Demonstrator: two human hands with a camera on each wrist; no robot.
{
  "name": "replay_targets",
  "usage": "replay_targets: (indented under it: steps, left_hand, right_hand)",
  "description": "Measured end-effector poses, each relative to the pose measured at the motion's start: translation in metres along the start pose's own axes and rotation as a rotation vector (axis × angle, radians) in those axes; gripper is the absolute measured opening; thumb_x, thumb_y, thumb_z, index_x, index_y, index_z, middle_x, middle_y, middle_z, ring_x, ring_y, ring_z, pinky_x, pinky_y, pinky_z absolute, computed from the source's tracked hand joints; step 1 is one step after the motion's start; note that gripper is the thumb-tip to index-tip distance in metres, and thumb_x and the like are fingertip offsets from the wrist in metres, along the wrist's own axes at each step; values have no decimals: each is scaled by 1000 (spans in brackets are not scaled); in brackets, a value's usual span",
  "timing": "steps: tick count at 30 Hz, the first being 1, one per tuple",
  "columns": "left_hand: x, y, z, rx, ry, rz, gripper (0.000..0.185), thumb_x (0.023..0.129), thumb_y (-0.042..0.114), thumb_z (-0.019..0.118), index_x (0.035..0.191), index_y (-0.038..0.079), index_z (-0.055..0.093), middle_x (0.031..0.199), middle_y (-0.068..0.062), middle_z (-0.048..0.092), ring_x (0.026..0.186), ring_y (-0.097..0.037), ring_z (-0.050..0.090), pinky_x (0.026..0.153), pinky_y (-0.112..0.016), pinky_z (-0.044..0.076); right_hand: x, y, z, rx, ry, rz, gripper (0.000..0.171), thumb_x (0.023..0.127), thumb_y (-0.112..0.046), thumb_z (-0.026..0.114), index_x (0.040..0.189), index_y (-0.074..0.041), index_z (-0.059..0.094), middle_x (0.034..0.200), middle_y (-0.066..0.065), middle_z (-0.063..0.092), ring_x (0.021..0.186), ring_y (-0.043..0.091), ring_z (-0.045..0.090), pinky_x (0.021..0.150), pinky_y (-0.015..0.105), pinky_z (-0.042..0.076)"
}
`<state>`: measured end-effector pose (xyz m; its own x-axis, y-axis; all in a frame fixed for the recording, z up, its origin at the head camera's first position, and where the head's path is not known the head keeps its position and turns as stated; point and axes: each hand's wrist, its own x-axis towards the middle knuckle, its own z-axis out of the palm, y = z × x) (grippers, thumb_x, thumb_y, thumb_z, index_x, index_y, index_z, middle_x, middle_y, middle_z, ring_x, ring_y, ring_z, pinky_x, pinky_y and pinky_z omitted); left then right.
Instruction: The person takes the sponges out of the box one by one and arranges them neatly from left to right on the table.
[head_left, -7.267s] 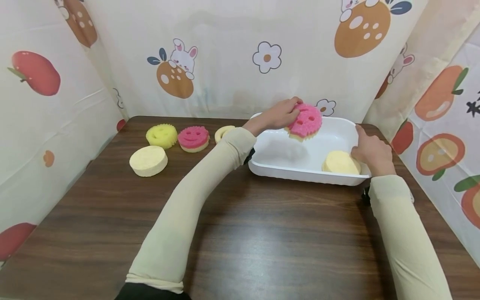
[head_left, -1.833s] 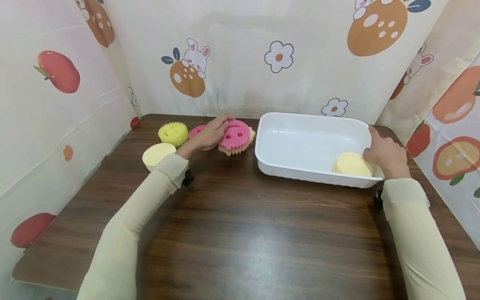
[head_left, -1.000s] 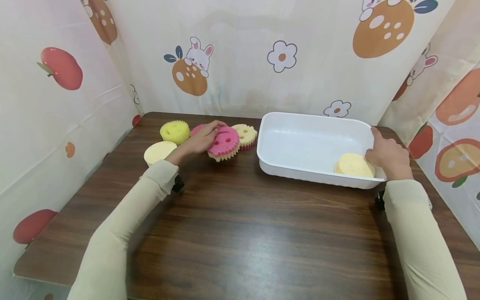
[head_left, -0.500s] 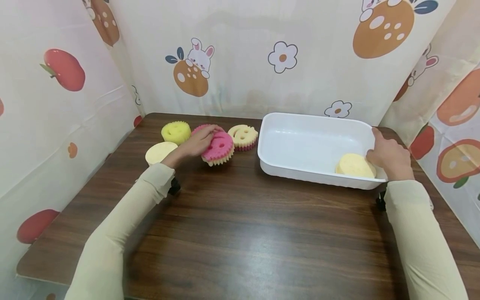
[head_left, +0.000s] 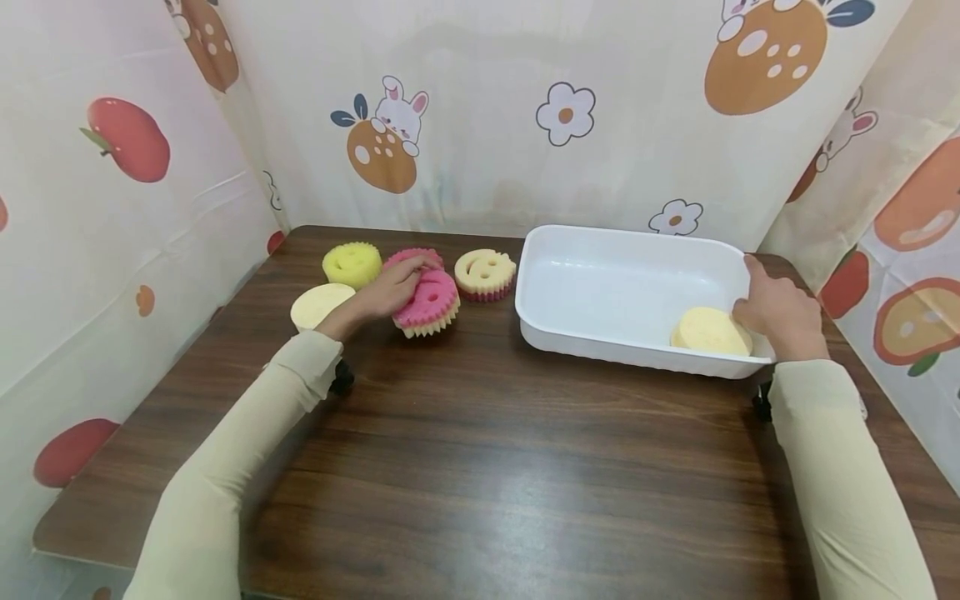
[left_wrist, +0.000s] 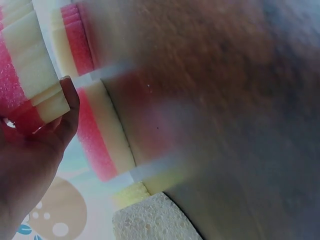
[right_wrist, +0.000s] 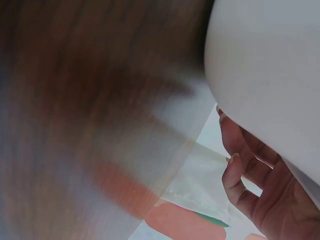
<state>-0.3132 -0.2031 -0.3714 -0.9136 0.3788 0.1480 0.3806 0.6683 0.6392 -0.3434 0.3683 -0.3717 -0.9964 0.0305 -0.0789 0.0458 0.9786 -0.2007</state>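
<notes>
Leftward, a pink sponge [head_left: 427, 302] is pinched by the left hand [head_left: 386, 290] on the bench [head_left: 480, 450] — tilted, between other sponges. The white tray [head_left: 600, 337] at right is gripped by the right hand [head_left: 776, 310] — a yellow sponge [head_left: 705, 332] lies inside.

Dark wood-grain table [head_left: 480, 467] runs under and between both hands, boxed in behind and on either side by a cream curtain [head_left: 480, 125] printed with bunnies, flowers and fruit, softly lit.
</notes>
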Motion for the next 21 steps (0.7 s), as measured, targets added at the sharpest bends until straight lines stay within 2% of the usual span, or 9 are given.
replay_targets:
  steps: [6, 12, 21]
  left_hand:
    - [-2, -2, -2, -12, -4, 12, 36, 105, 10, 31, 128, 3, 58, 146, -15, 51, 145, -30, 36, 122, -48, 26]
    - [-7, -4, -4, -46, -32, -11, 36, 105, 11, 33, 129, 5, 59, 144, -13, 52, 143, -29, 38, 121, -50, 27]
    - [-11, -8, -5, -24, -51, -10, 37, 104, 8, 34, 130, 1, 59, 142, -18, 53, 142, -32, 39, 120, -52, 27]
  right_hand:
    - [1, -1, 0, 1, 8, 3, 86, 91, -23, 54, 158, -4, 2, 124, 44, 42, 100, 57, 50, 85, 75, 39]
    - [0, -2, -1, 0, 2, -1, 86, 92, -23, 53, 158, -4, 2, 124, 44, 42, 101, 57, 50, 85, 75, 39]
    - [1, 0, 1, 0, 6, 5, 86, 91, -22, 53, 158, -5, 1, 124, 44, 43, 102, 57, 50, 85, 75, 39]
